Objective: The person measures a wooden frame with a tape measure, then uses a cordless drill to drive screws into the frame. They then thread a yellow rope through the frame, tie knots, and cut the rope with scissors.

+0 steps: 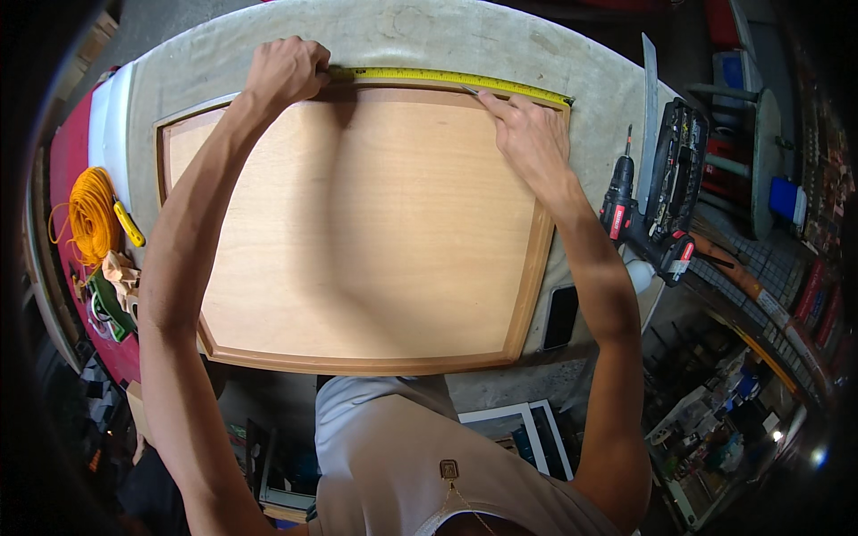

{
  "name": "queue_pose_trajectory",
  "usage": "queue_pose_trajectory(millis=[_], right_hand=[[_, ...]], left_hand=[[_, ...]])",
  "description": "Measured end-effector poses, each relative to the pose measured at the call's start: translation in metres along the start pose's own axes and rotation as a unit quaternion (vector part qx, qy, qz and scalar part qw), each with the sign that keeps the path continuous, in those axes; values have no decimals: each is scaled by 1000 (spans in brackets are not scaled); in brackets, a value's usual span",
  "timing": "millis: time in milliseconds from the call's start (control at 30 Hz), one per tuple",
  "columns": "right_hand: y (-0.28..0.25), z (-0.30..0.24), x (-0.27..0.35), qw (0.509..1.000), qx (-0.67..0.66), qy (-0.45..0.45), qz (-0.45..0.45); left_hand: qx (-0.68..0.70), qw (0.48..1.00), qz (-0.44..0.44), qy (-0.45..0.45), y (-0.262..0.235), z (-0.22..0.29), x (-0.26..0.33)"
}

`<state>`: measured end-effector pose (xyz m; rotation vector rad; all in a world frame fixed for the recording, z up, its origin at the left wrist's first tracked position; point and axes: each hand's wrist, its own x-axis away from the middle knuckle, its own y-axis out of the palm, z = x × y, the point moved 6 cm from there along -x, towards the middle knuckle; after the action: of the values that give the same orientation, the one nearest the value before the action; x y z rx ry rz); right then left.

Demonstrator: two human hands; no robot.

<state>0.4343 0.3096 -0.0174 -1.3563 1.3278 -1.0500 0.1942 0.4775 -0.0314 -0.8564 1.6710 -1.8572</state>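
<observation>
A wooden panel with a raised wooden frame lies flat in front of me. Along its far edge stretches the yellow blade of a tape measure, its end at the far right corner. My left hand is closed on the tape's left end; the fingers hide whatever case is there. Near the tape's right half, my right hand pinches a thin pointed tool, its tip at the frame beside the blade. Most of that tool is hidden by my fingers, so its kind is unclear.
Right of the panel lie a cordless drill, an open black bit case, a long metal strip and a phone. At left are coiled orange cord and a yellow utility knife. A stool stands beyond the table's right.
</observation>
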Motion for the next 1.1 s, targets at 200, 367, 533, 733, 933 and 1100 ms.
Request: queue_pose_trajectory(millis=[200,367,533,733,933,1100], right_hand=[[-19,-27,-19,986,117,-113,-47],[-15,-47,-54,931,218,-249,-154],[-8,-39,-63,930,213,-245,-174],[-48,-57,-29,972,125,-158,-121],[-48,-88,94,921,-374,68,-83],[-8,-201,112,843,-521,94,-98]], left_hand=[[8,1000,-9,-8,0,1,-1],[4,1000,-9,-22,5,-1,-2],[-27,993,-110,-46,25,1,-9],[40,999,-24,-5,-28,17,18],[335,925,173,-45,-71,-13,148],[485,798,273,-233,-57,-65,316]])
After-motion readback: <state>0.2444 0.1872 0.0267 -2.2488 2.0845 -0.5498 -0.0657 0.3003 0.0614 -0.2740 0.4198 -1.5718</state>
